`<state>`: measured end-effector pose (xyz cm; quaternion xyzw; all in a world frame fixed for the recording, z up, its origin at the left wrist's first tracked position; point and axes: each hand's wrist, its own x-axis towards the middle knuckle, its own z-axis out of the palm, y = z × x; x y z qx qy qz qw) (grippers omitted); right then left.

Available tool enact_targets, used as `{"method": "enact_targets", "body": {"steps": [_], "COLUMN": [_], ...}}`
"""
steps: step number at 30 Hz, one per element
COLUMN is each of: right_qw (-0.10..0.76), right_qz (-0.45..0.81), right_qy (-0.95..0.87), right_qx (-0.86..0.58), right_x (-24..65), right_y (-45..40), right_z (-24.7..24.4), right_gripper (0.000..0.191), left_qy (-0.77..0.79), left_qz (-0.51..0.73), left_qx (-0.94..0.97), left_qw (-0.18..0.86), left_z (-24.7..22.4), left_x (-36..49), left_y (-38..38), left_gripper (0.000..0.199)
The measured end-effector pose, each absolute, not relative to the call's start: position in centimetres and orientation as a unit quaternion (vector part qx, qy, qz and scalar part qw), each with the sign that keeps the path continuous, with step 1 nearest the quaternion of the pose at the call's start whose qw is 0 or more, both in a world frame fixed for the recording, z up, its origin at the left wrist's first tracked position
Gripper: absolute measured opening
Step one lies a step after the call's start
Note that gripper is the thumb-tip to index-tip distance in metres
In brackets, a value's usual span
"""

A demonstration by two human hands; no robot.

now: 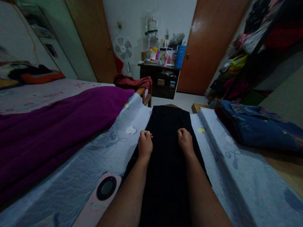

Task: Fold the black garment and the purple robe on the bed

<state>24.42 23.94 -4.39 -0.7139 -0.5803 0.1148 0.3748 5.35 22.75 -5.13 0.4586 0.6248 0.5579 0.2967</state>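
A long black garment [168, 176] lies stretched lengthwise over the pale blue, patterned bed sheet [127, 135], directly in front of me. My left hand [145, 143] is closed at the garment's left side, fingers curled inward. Across from it my right hand [186, 141] is likewise curled closed, over the right part of the black cloth. Whether either hand pinches the fabric is hidden by the fingers. Beside my left forearm rests a pink phone-like object [99, 195] with a large round black ring, partly covered by the arm.
A purple blanket [71, 129] spreads along the left. Folded blue denim clothing [258, 126] lies at the right. Beyond the bed stand a dark cabinet [158, 91] with items on top and a white fan [123, 49]. Reddish cloth [132, 82] drapes over a wooden bed corner.
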Motion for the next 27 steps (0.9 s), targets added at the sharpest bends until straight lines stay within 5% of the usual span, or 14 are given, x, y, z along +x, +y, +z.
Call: {"method": "enact_targets", "body": {"steps": [6, 12, 19, 22, 27], "right_qw": [0.320, 0.206, 0.187, 0.224, 0.429], "right_qz": [0.097, 0.071, 0.021, 0.019, 0.076], "right_qy": [-0.631, -0.647, -0.651, -0.637, -0.534], "right_qx": [-0.700, -0.731, -0.735, -0.737, -0.725], "right_x": [24.3, 23.2, 22.2, 22.5, 24.5], "right_y": [24.0, 23.4, 23.0, 23.3, 24.2], "right_z": [-4.6, -4.3, -4.2, -4.6, -4.8], "right_gripper": [0.016, 0.022, 0.017, 0.019, 0.023], "left_qy": [0.590, 0.606, 0.621, 0.620, 0.615], "left_qz": [0.556, 0.399, 0.370, 0.377, 0.443], "left_qx": [0.522, 0.647, 0.656, 0.651, 0.608], "left_qw": [0.264, 0.234, 0.216, 0.224, 0.237], "left_z": [-4.1, -3.8, -3.9, -4.0, -4.3], "left_x": [5.8, 6.3, 6.4, 6.4, 6.0], "left_y": [22.0, 21.4, 21.2, 21.2, 21.5], "left_gripper": [0.020, 0.016, 0.014, 0.015, 0.016]}}
